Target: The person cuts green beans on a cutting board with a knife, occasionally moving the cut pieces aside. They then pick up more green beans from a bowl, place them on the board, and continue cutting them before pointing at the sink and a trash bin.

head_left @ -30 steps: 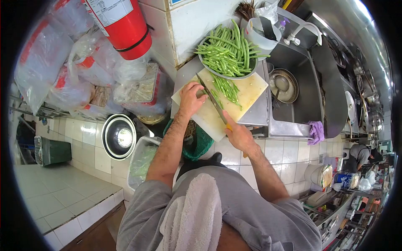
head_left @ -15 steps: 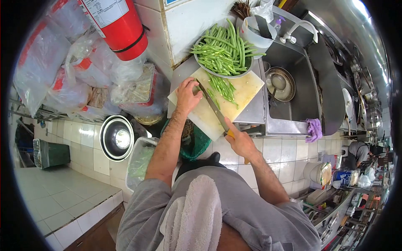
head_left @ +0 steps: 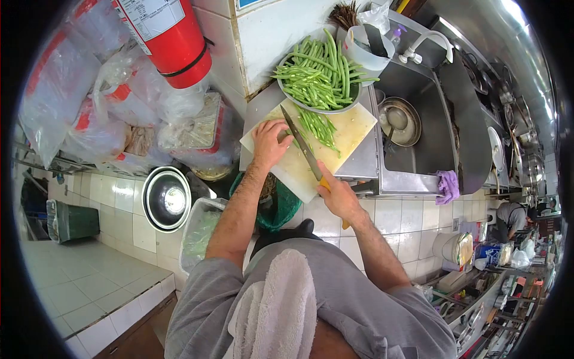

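Note:
My right hand (head_left: 345,200) grips the yellow handle of a long kitchen knife (head_left: 302,142), its blade angled across the cutting board (head_left: 353,128). Curled on the board's left part, my left hand (head_left: 270,142) has its fingertips close to the blade. A bit of green bean (head_left: 283,136) shows at those fingers, mostly hidden by them. Sliced green beans (head_left: 320,127) lie on the board to the right of the knife. Behind them, a metal bowl (head_left: 323,110) heaped with cut and whole green beans (head_left: 317,72) rests at the board's far edge.
A steel sink (head_left: 412,152) with a pan (head_left: 412,133) inside stands to the right, a purple cloth (head_left: 448,186) on its edge. Plastic-wrapped containers (head_left: 191,128) and a fire extinguisher (head_left: 170,42) are left. Below are a clear bin (head_left: 194,230) and a green bag (head_left: 281,209).
The knife has shifted slightly up and right, its blade coming away from my left fingers. My left hand has moved a little down and curled more.

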Demonstrator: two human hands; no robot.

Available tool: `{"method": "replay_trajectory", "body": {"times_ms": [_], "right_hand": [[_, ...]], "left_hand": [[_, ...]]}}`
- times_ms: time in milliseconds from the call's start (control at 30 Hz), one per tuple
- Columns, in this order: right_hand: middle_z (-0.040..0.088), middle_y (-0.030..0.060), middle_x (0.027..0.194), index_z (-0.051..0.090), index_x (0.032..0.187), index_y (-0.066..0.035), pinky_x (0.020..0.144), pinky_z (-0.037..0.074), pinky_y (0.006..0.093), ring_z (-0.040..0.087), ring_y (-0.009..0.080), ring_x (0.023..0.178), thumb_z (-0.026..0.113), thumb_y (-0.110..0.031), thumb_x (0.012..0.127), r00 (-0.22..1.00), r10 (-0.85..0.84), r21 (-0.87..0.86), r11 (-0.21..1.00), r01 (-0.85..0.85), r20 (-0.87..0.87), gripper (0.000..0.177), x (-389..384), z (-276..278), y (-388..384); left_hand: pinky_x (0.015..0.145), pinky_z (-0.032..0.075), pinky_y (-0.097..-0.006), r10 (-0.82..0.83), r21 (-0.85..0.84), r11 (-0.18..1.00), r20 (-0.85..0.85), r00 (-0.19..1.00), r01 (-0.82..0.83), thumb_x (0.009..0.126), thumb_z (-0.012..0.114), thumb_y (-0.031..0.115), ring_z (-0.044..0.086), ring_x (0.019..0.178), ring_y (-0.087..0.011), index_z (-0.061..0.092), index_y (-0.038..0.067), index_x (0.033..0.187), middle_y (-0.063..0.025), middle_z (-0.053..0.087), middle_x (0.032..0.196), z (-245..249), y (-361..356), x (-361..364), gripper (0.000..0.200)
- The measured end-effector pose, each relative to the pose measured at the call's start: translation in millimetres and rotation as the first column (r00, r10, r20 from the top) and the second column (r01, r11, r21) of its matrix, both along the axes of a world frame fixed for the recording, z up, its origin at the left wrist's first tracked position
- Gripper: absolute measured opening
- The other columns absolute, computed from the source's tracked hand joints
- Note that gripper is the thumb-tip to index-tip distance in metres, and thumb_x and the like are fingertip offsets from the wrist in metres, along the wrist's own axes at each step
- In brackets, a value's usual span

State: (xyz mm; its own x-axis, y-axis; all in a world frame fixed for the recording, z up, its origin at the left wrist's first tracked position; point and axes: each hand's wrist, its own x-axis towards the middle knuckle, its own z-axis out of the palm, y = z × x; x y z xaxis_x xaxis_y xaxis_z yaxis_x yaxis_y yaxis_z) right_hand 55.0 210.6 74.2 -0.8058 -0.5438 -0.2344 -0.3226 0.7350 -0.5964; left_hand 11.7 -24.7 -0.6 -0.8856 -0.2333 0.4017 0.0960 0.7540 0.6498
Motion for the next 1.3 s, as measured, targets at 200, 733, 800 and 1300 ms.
{"method": "replay_trajectory", "body": {"times_ms": [200,733,800,1300], "right_hand": [[0.064,0.0260,0.083,0.019,0.147,-0.022,0.074,0.049,0.0520,0.063,0.0430,0.078,0.057,-0.020,0.088,1.000,0.002,0.051,0.999,-0.002,0.000,0.070,11,9,1],[0.065,0.0247,0.089,0.020,0.147,-0.026,0.078,0.049,0.0496,0.062,0.0432,0.084,0.055,-0.014,0.087,0.999,-0.020,0.147,0.989,0.023,-0.026,0.071,-17,6,-48],[0.065,0.0245,0.087,0.022,0.146,-0.021,0.076,0.049,0.0512,0.063,0.0420,0.082,0.053,-0.015,0.088,1.000,0.003,0.133,0.991,0.000,-0.026,0.067,-11,5,-40],[0.063,0.0264,0.102,0.024,0.146,-0.023,0.084,0.046,0.0456,0.060,0.0425,0.095,0.058,-0.015,0.088,0.989,-0.035,-0.033,0.999,0.040,0.145,0.068,-8,-6,-2]], "left_hand": [[0.097,0.029,-0.0451,-0.002,0.011,1.000,0.035,0.999,0.002,0.073,0.072,0.019,0.048,0.112,-0.0234,0.065,0.012,0.097,-0.0008,0.059,0.113,-4,-3,-2,0.026],[0.095,0.030,-0.0435,-0.015,-0.031,0.999,0.010,1.000,0.016,0.073,0.071,0.019,0.049,0.109,-0.0236,0.064,0.011,0.095,-0.0024,0.060,0.107,-3,-4,-2,0.025],[0.095,0.030,-0.0435,-0.011,-0.036,0.999,0.013,1.000,0.012,0.073,0.071,0.020,0.049,0.109,-0.0235,0.064,0.011,0.095,-0.0024,0.060,0.107,-4,-4,-3,0.025],[0.095,0.030,-0.0433,0.014,-0.028,0.999,-0.030,0.999,-0.014,0.070,0.071,0.019,0.049,0.109,-0.0227,0.063,0.012,0.094,-0.0009,0.060,0.107,-5,-4,-3,0.026]]}}
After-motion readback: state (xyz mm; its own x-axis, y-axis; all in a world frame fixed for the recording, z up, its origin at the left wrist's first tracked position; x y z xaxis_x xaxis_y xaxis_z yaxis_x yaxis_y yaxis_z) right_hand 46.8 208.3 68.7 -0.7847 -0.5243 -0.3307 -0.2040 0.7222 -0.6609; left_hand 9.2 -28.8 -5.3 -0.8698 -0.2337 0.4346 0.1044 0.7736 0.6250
